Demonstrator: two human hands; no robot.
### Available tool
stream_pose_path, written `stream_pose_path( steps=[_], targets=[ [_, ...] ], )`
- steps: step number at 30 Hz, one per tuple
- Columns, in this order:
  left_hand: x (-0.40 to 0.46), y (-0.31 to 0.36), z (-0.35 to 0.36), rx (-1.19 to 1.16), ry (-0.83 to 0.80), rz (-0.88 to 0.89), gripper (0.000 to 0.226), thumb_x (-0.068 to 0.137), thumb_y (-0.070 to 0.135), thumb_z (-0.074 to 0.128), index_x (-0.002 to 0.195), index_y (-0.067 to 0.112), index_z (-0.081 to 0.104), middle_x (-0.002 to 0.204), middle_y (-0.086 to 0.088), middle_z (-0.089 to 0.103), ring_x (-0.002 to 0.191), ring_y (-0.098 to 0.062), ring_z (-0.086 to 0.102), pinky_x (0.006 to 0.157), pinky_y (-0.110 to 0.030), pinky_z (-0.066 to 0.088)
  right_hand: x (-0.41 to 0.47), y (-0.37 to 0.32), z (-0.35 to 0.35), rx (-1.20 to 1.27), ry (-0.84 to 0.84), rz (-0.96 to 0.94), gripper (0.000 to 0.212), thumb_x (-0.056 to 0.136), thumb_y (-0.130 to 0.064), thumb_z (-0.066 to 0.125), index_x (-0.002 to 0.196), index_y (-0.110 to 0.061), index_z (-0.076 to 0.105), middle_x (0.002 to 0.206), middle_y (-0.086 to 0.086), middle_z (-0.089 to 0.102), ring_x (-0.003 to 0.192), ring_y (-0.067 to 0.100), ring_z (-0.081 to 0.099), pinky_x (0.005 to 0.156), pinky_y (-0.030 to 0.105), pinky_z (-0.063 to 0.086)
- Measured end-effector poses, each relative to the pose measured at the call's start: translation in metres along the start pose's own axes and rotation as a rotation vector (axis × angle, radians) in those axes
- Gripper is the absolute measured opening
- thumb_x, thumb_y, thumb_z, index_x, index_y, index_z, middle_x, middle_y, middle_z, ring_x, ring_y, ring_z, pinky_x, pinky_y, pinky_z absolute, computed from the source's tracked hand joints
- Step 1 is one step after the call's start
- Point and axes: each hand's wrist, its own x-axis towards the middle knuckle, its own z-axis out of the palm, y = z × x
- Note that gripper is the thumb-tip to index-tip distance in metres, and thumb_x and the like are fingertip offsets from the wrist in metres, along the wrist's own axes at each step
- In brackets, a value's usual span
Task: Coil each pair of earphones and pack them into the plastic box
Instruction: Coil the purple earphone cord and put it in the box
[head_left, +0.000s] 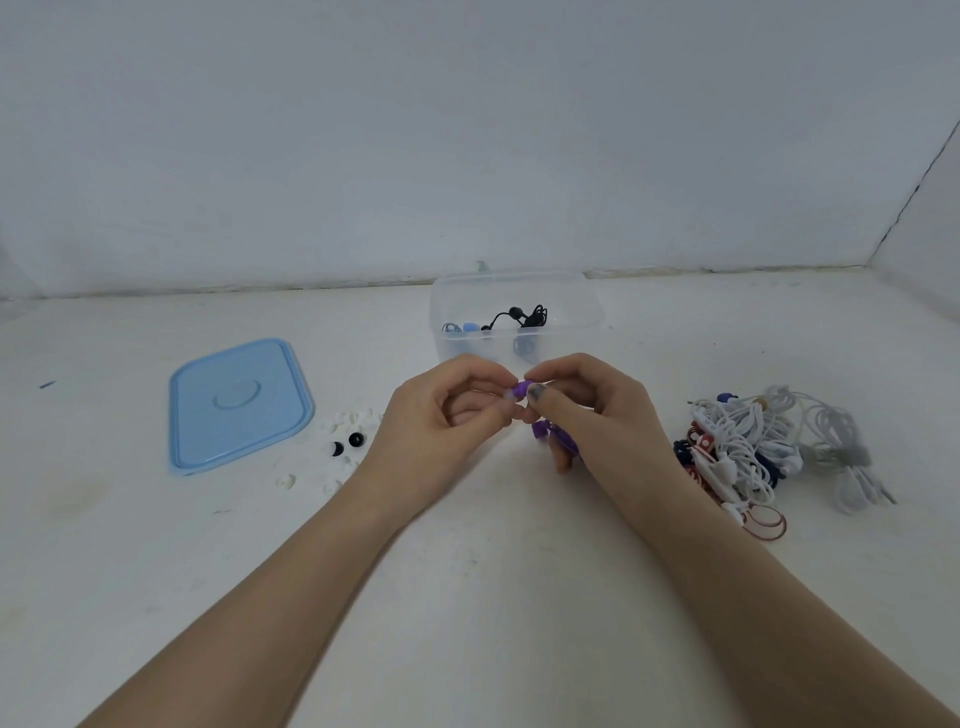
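The purple earphones (551, 434) are pinched by both hands (447, 415) (587, 410); the coil could be undone if either grip is loosened.

You face a plain pale wall (467, 130) that rises straight behind the white counter (130, 519). Right of that wall a second wall (930, 218) meets it at a dark corner seam. Light falls soft and even; the counter's surface looks scuffed and faintly stained.
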Motion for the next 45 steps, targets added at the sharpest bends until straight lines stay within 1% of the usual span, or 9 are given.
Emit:
stream_pose_path(
  steps=[6,11,14,17,27,35,37,41,45],
  targets=[
    [0.000,0.000,-0.001,-0.009,-0.029,0.001,0.013,0.095,-0.005,0.064,0.103,0.002,0.070,0.091,-0.011,0.079,0.093,-0.023,0.077,0.087,-0.026,0.057,0.001,0.000,-0.001,-0.011,0.010,-0.001,0.004,0.094,-0.008,0.065,0.095,-0.005,0.068,0.073,0.008,0.072,0.045,0.024,0.047,0.044,0.029,0.043],
    [-0.001,0.001,0.000,-0.022,-0.021,-0.002,0.006,0.095,0.002,0.066,0.101,0.001,0.069,0.089,-0.013,0.078,0.091,-0.025,0.077,0.088,-0.029,0.059,0.000,-0.003,-0.002,0.010,-0.009,0.014,0.007,0.094,-0.006,0.064,0.091,-0.002,0.068,0.069,0.017,0.066,0.050,0.024,0.047,0.042,0.023,0.040],
    [-0.001,0.000,0.000,-0.029,-0.015,0.010,0.007,0.095,0.004,0.067,0.101,0.003,0.070,0.090,-0.015,0.077,0.093,-0.027,0.076,0.092,-0.037,0.059,0.000,-0.004,-0.002,0.007,-0.021,0.022,0.007,0.094,-0.006,0.064,0.090,-0.002,0.068,0.066,0.006,0.066,0.045,0.022,0.045,0.042,0.020,0.037],
    [-0.001,0.000,-0.001,-0.011,-0.006,0.016,0.006,0.094,0.004,0.069,0.100,0.004,0.071,0.090,-0.012,0.077,0.094,-0.025,0.076,0.095,-0.043,0.059,0.000,-0.005,-0.002,0.036,-0.031,0.048,0.010,0.094,-0.006,0.065,0.085,-0.004,0.068,0.066,0.007,0.066,0.051,0.024,0.045,0.042,0.017,0.036],
    [0.000,0.006,-0.003,-0.087,-0.033,0.004,0.008,0.090,0.003,0.070,0.098,0.005,0.072,0.092,-0.016,0.077,0.090,-0.025,0.076,0.086,-0.025,0.057,0.002,-0.008,-0.010,0.131,-0.123,0.124,0.002,0.092,-0.006,0.064,0.091,-0.006,0.063,0.068,0.010,0.062,0.061,0.025,0.050,0.045,0.028,0.037],
    [0.000,0.006,-0.004,-0.165,-0.052,-0.010,0.010,0.082,0.019,0.073,0.091,0.014,0.077,0.091,-0.017,0.078,0.087,-0.026,0.075,0.086,-0.029,0.058,0.001,-0.013,-0.011,0.200,-0.158,0.149,0.015,0.092,-0.003,0.060,0.078,-0.006,0.056,0.066,0.009,0.060,0.052,0.019,0.050,0.054,0.032,0.034],
    [0.000,0.005,-0.003,-0.169,-0.070,-0.009,0.011,0.085,0.017,0.072,0.094,0.011,0.074,0.091,-0.016,0.078,0.092,-0.029,0.075,0.089,-0.031,0.058,0.001,-0.011,-0.011,0.203,-0.157,0.154,0.014,0.091,-0.005,0.063,0.078,-0.007,0.058,0.069,0.010,0.061,0.051,0.019,0.050,0.059,0.035,0.035],
    [0.000,0.008,-0.003,-0.156,-0.095,-0.013,0.017,0.092,0.011,0.066,0.104,0.000,0.070,0.092,-0.014,0.078,0.092,-0.022,0.075,0.086,-0.025,0.055,0.002,-0.011,-0.010,0.188,-0.146,0.148,0.012,0.091,-0.008,0.066,0.079,-0.010,0.064,0.070,0.010,0.063,0.063,0.027,0.047,0.048,0.027,0.038],
    [0.002,0.014,-0.004,-0.087,-0.041,0.013,0.010,0.095,0.001,0.063,0.102,-0.004,0.069,0.085,-0.012,0.077,0.084,-0.020,0.075,0.084,-0.027,0.057,0.001,-0.019,-0.002,0.205,-0.123,0.131,0.010,0.092,-0.002,0.062,0.083,-0.005,0.064,0.071,0.015,0.064,0.055,0.025,0.047,0.048,0.029,0.041]
  ],
)
